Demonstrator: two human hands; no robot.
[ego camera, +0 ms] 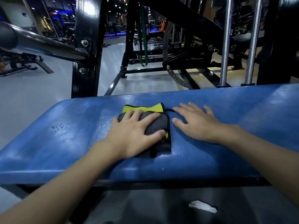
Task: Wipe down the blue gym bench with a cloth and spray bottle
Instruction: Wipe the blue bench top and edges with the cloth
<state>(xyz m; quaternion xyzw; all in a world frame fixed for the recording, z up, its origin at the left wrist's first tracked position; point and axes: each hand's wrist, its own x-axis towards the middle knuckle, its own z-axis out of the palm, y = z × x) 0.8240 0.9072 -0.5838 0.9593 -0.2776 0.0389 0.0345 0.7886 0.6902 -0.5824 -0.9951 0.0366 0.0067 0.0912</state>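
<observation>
As the left hand [134,131] clasps the seemingly soft, light grey-and-yellow fabric cloth [162,122] from above on the slick-looking blue padded bench [64,143], the right hand [197,123] rests flat alongside, fingers spread.

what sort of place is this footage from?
A gym, likely commercial: the left hand grips a grey-and-yellow cloth on a padded blue vinyl bench, with black steel racks, chrome guide rods and a green resistance band behind.
</observation>
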